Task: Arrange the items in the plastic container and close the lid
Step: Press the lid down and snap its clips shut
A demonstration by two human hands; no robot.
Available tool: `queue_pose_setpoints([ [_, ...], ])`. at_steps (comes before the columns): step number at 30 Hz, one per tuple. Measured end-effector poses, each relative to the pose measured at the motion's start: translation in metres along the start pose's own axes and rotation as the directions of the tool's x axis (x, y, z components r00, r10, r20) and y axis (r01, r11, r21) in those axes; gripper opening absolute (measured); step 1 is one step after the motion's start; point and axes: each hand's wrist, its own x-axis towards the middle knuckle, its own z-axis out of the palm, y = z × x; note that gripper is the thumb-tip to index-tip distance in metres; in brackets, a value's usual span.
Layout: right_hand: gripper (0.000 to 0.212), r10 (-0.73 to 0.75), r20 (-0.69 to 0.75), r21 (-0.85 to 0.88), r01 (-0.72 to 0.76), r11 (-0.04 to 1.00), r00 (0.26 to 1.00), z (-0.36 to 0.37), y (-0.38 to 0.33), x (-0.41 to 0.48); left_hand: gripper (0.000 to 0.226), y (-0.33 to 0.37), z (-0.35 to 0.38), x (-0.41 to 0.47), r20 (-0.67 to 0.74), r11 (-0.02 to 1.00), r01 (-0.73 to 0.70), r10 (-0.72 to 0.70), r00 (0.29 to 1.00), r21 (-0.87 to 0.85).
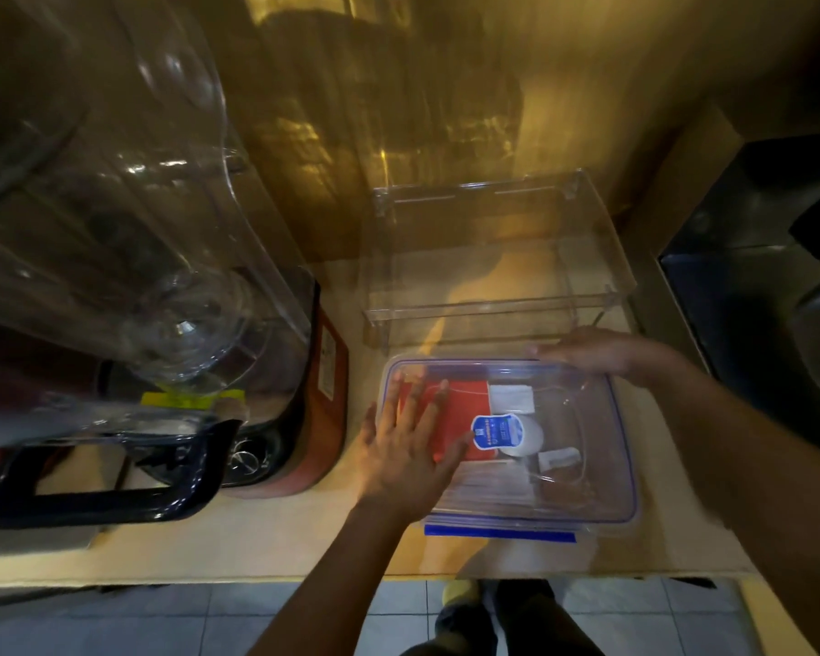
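A clear plastic container [607,494] with a blue-rimmed lid [583,433] lies on the counter near its front edge. The lid rests on top of the container and bears a blue label [497,432]. Through it show a red flat pack [467,395], a white folded piece [511,398], a white round item [531,440] and a small white part [558,457]. My left hand [410,447] lies flat, fingers spread, on the lid's left half. My right hand [592,350] presses on the lid's far right edge. A blue latch [500,533] shows along the near side.
A clear open-fronted box [493,258] stands just behind the container. A large blender with a clear cover [129,258] and a red base [325,409] fills the left. A dark sink [758,286] is at the right. The counter's front edge [304,577] runs below, with tiled floor and my feet.
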Motion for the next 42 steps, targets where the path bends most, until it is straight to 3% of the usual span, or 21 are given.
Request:
queue_pose_setpoints([
  [4, 0.056, -0.023, 0.126, 0.015, 0.021, 1.000, 0.992, -0.006, -0.006, 0.005, 0.070, 0.001, -0.001, 0.000, 0.016, 1.000, 0.015, -0.015, 1.000, 0.004],
  [9, 0.021, -0.141, 0.008, 0.287, 0.133, 0.949, 0.990, -0.002, -0.003, 0.000, 0.071, 0.002, -0.002, 0.000, 0.047, 1.000, 0.020, -0.020, 0.999, 0.008],
  [11, 0.042, -0.166, -0.061, 0.385, 0.176, 0.906, 0.984, 0.001, 0.000, -0.003, 0.070, 0.001, -0.003, 0.000, 0.054, 1.000, 0.021, -0.021, 0.998, 0.007],
  [13, 0.056, -0.191, -0.104, 0.307, 0.214, 0.927, 0.976, 0.007, -0.001, -0.007, 0.070, 0.001, -0.003, -0.001, 0.048, 1.000, 0.018, -0.018, 0.999, 0.003],
  [16, 0.048, -0.235, -0.144, 0.095, 0.250, 0.964, 0.961, 0.024, -0.004, -0.009, 0.070, 0.003, -0.004, 0.000, 0.035, 1.000, 0.008, -0.008, 0.999, 0.013],
  [20, 0.051, -0.246, -0.309, -0.113, 0.221, 0.969, 0.919, 0.037, -0.003, -0.014, 0.069, 0.008, -0.008, -0.003, 0.000, 0.998, -0.003, 0.003, 1.000, 0.060],
  [22, 0.051, -0.266, -0.307, -0.122, 0.239, 0.963, 0.914, 0.037, -0.001, -0.013, 0.065, 0.013, -0.012, -0.010, -0.056, 0.997, -0.067, 0.069, 0.996, 0.038],
  [25, 0.049, -0.286, -0.313, -0.144, 0.252, 0.957, 0.906, 0.038, 0.002, -0.010, 0.054, 0.028, -0.008, -0.032, -0.134, 0.947, -0.309, 0.319, 0.938, 0.093],
  [29, 0.053, -0.296, -0.307, -0.157, 0.259, 0.953, 0.905, 0.040, 0.004, -0.007, 0.060, 0.042, 0.017, -0.062, -0.067, 0.841, -0.524, 0.535, 0.842, 0.132],
  [33, 0.051, -0.321, -0.313, -0.143, 0.290, 0.946, 0.894, 0.037, 0.005, -0.007, 0.080, 0.040, 0.019, -0.067, 0.099, 0.748, -0.525, 0.534, 0.839, 0.406],
  [36, 0.047, -0.333, -0.323, -0.159, 0.296, 0.942, 0.886, 0.037, 0.005, -0.008, 0.091, 0.040, 0.012, -0.066, 0.159, 0.740, -0.536, 0.520, 0.839, 0.408],
  [42, 0.050, -0.335, -0.309, -0.143, 0.305, 0.942, 0.890, 0.037, 0.003, -0.013, 0.076, 0.033, -0.004, -0.061, 0.129, 0.736, -0.558, 0.556, 0.821, 0.383],
])
